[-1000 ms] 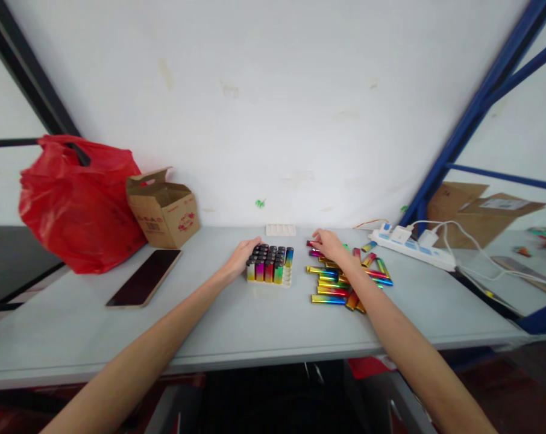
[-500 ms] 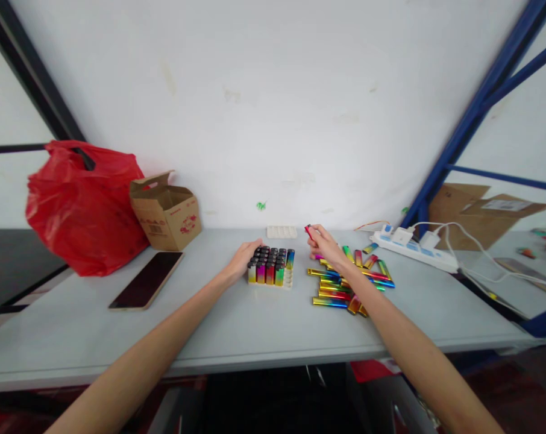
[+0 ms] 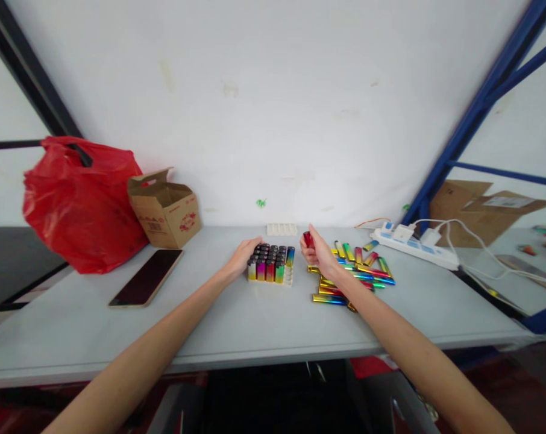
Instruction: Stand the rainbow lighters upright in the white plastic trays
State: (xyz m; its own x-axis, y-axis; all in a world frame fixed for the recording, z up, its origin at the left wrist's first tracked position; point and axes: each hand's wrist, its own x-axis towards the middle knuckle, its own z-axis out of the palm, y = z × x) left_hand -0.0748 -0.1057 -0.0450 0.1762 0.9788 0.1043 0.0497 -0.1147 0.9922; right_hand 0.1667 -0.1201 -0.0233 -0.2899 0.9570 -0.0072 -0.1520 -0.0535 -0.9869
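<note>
Several shiny, multicoloured lighters with black tops [image 3: 270,270] stand upright in rows in a white slotted tray [image 3: 288,278]; slots along its right side show no lighter, behind them a blue one stands. My left hand [image 3: 243,257] rests against the tray's left side, its fingers around the back left lighters. To the right of the tray, my right hand [image 3: 318,252] is closed on a red lighter [image 3: 307,238], held roughly upright above the table. Under and beside my right forearm lies a loose pile of metallic coloured lighters [image 3: 336,289].
A second white tray [image 3: 281,229] lies by the wall. On the left are a phone [image 3: 147,278], an open cardboard box [image 3: 167,211] and a red plastic bag [image 3: 85,208]. A power strip [image 3: 415,247] with cables sits at right, near flattened cardboard [image 3: 463,211].
The red lighter in my right hand has turned more upright, and the hand has shifted slightly left and down. My left hand remains at the tray.
</note>
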